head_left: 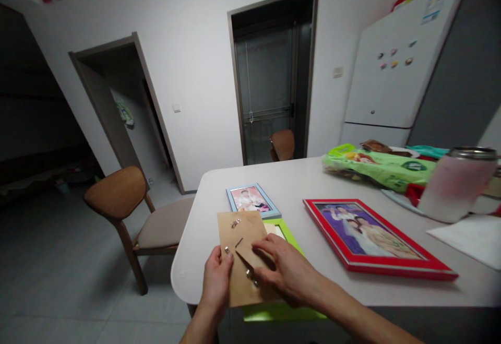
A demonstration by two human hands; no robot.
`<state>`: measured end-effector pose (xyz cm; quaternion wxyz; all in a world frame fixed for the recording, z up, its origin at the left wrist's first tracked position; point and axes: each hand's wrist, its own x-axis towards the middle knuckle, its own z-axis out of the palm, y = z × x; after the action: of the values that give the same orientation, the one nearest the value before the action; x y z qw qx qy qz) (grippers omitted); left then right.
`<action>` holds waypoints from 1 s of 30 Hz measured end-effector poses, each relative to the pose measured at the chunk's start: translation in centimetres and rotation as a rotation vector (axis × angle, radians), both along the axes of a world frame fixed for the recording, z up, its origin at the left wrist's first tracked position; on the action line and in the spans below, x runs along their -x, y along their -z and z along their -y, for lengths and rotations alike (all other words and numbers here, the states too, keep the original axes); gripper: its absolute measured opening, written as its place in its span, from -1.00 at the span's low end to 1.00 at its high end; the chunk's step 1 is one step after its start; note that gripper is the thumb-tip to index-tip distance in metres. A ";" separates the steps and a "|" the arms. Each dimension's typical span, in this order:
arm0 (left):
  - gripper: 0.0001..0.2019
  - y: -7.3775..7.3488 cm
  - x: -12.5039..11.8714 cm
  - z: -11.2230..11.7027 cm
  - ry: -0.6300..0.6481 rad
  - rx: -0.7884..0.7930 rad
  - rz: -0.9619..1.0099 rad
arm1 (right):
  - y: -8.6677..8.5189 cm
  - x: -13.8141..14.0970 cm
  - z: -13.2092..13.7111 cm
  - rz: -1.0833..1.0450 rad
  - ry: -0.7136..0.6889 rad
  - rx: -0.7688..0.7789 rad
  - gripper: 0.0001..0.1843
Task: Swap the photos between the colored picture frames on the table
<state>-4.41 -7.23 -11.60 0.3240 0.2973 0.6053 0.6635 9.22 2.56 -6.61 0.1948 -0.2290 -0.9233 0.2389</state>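
Note:
A brown frame backing board [245,294] with small metal clips is tilted up above the table. My left hand [216,276] grips its left edge, thumb on the face and fingers behind. On the board's right side, my right hand [284,268] has its thumb and curled fingers around a tapered stand flap [247,260]; the exact contact is partly hidden. A lime green picture frame [289,237] lies beneath the board and both hands, mostly covered. Just behind it lies a light blue picture frame [253,200] with a photo.
A red picture frame [354,265] with a photo lies to the right. Farther right are a pink jar [456,185], a green plastic package [395,166] and white paper [473,239]. A wooden chair [121,192] stands left of the rounded white table [191,260].

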 end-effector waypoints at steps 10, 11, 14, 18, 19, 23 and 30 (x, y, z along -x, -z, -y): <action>-0.73 1.7 8.3 5.2 -0.114 0.249 -0.117 | 6.3 -3.6 -5.9 0.228 0.340 -0.062 -0.53; -0.74 1.9 8.7 5.2 -0.127 0.275 -0.153 | 6.6 -3.6 -5.9 0.241 0.348 -0.057 -0.53; -0.66 2.1 9.3 5.0 -0.219 0.343 -0.299 | 6.9 -3.4 -6.0 0.232 0.350 -0.044 -0.52; -0.48 2.2 8.3 4.3 -0.354 0.394 -0.564 | 6.8 -3.1 -6.8 0.179 0.381 -0.013 -0.49; -0.48 2.2 7.5 4.0 -0.343 0.396 -0.658 | 6.8 -3.0 -7.0 0.148 0.399 0.024 -0.48; -0.46 1.8 2.1 2.3 -0.020 0.356 -0.866 | 6.1 -2.9 -6.7 -0.081 0.441 0.465 -0.37; -0.23 -1.1 -5.4 -0.2 0.387 0.345 -0.788 | 2.7 -3.1 -3.3 -0.484 0.332 1.157 -0.20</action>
<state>1.01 -7.06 -10.47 0.2320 0.5758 0.7171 0.3169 12.37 5.86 -9.26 0.2767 -0.3764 -0.5277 0.7095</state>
